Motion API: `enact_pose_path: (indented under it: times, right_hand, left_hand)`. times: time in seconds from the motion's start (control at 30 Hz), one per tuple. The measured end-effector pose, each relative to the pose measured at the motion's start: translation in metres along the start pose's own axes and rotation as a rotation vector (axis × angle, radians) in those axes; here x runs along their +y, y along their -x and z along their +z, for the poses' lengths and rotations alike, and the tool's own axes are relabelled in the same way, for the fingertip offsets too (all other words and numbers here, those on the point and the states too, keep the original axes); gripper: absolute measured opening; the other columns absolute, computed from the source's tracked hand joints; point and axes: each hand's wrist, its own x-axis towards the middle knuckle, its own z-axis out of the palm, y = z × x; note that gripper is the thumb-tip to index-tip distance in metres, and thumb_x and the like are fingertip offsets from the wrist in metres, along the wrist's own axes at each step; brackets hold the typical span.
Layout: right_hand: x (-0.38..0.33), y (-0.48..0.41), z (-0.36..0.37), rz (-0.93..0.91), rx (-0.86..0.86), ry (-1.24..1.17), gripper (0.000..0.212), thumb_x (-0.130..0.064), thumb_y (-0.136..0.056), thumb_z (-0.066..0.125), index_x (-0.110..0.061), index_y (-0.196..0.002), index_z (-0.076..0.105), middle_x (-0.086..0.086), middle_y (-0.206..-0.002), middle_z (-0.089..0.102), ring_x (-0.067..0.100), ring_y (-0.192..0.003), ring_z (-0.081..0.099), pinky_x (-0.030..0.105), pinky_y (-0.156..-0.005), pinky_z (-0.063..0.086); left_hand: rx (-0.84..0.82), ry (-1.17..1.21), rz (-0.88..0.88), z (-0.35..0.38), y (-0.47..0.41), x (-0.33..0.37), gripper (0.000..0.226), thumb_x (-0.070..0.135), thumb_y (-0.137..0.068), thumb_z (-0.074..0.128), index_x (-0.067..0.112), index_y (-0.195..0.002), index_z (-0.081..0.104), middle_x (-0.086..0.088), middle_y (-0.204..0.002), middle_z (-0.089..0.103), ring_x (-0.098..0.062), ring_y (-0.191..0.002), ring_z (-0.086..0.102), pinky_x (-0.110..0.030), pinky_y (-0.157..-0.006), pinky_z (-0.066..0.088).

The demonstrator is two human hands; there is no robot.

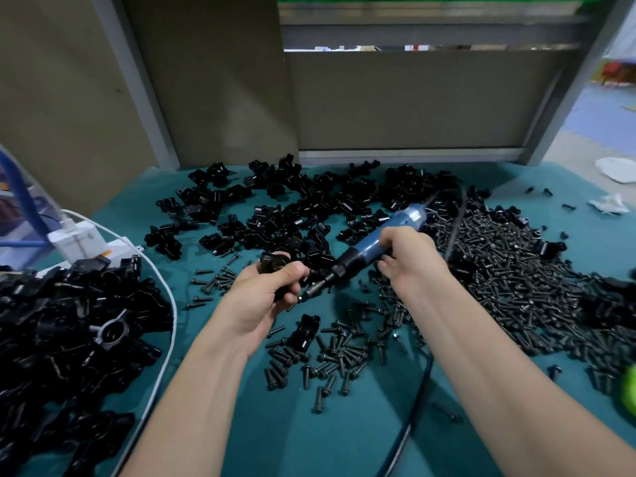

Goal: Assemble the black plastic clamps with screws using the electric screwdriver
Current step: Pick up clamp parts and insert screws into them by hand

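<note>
The left hand [265,287] grips a black clamp [273,263]. The right hand [406,256] holds the screwdriver [371,242], its tip at the clamp. Next, the screw probably gets driven in.

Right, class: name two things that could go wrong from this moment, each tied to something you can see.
1. The bit of the screwdriver sits close to the left hand gripping the clamp; a slip could jab it.
2. The right hand holds the tool, whose black cable trails among the loose screws; a tug could scatter them.
</note>
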Motion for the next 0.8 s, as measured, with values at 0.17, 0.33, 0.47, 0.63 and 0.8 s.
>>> enact_pose_path:
  times: [0.17,0.33,0.47,0.63,0.8]
  right_hand:
    - [0.02,0.034,-0.03,-0.406,-0.038,0.906,0.023,-0.006,-0.092,0.063,-0.026,-0.092,0.075,-0.004,-0.077,0.076,0.021,-0.07,0.073,0.034,-0.068,0.064]
    - [0.04,0.045,-0.041,-0.575,-0.061,1.595,0.005,-0.022,-0.095,0.068,-0.018,-0.093,0.068,-0.002,-0.072,0.058,0.024,-0.066,0.058,0.029,-0.061,0.048]
    - [0.046,0.04,-0.041,-0.567,-0.065,1.588,0.004,-0.012,-0.093,0.066,-0.015,-0.093,0.065,0.0,-0.078,0.057,0.025,-0.07,0.057,0.03,-0.061,0.046]
    - [0.052,0.029,-0.043,-0.708,-0.065,1.378,0.009,-0.024,-0.101,0.056,-0.029,-0.094,0.057,-0.007,-0.084,0.066,0.02,-0.07,0.06,0.035,-0.062,0.048]
    - [0.052,0.023,-0.045,-0.672,-0.204,0.81,0.019,-0.016,-0.089,0.073,-0.031,-0.08,0.065,-0.011,-0.062,0.066,0.002,-0.049,0.056,0.012,-0.05,0.044]
  left_hand:
    - [-0.02,-0.041,0.052,0.002,-0.001,-0.001,0.01,-0.002,-0.097,0.063,-0.005,-0.103,0.071,-0.005,-0.073,0.073,-0.01,-0.063,0.064,-0.019,-0.054,0.053]
    - [0.047,-0.342,0.259,0.013,0.0,-0.015,0.017,0.008,-0.09,0.076,0.018,-0.1,0.066,-0.004,-0.095,0.079,-0.016,-0.074,0.069,-0.035,-0.07,0.052]
    - [0.12,-0.607,0.419,0.021,0.002,-0.025,0.023,0.028,-0.075,0.085,0.03,-0.085,0.064,0.007,-0.084,0.074,-0.018,-0.079,0.066,-0.039,-0.074,0.051]
    - [0.142,-0.837,0.459,0.021,-0.001,-0.03,0.028,0.028,-0.076,0.089,0.037,-0.084,0.065,0.017,-0.08,0.069,-0.004,-0.072,0.062,-0.013,-0.056,0.043]
    - [0.115,-0.883,0.445,0.024,-0.003,-0.032,0.029,0.022,-0.08,0.087,0.038,-0.091,0.066,0.017,-0.083,0.07,-0.005,-0.076,0.065,-0.026,-0.067,0.047]
